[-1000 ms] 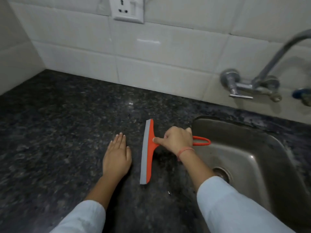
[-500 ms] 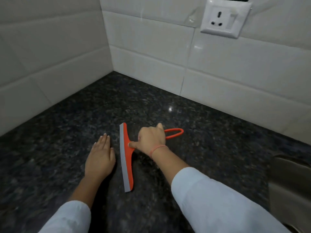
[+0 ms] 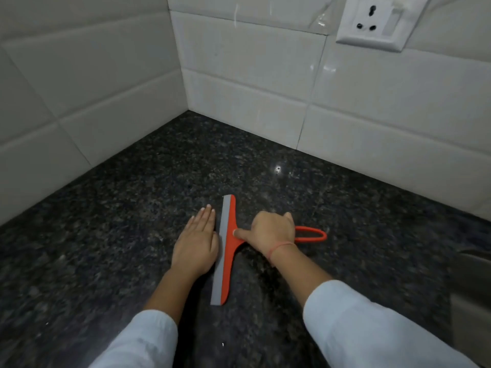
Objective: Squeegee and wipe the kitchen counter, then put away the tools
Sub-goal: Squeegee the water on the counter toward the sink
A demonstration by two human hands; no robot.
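Note:
An orange squeegee (image 3: 228,261) with a grey rubber blade lies on the dark speckled granite counter (image 3: 106,221). Its blade runs front to back and its loop handle points right. My right hand (image 3: 271,231) is closed around the handle, index finger stretched onto the orange head. My left hand (image 3: 198,243) rests flat on the counter, palm down, fingers together, its edge right against the grey blade on the left side.
White tiled walls (image 3: 252,75) meet in a corner behind the counter. A white wall socket (image 3: 377,22) sits at the upper right. The steel sink edge (image 3: 473,282) shows at the far right. White sleeves cover both forearms.
The squeegee and both hands have travelled left along the counter, away from the sink and tap toward the wall corner. My left hand now sits closer to the blade.

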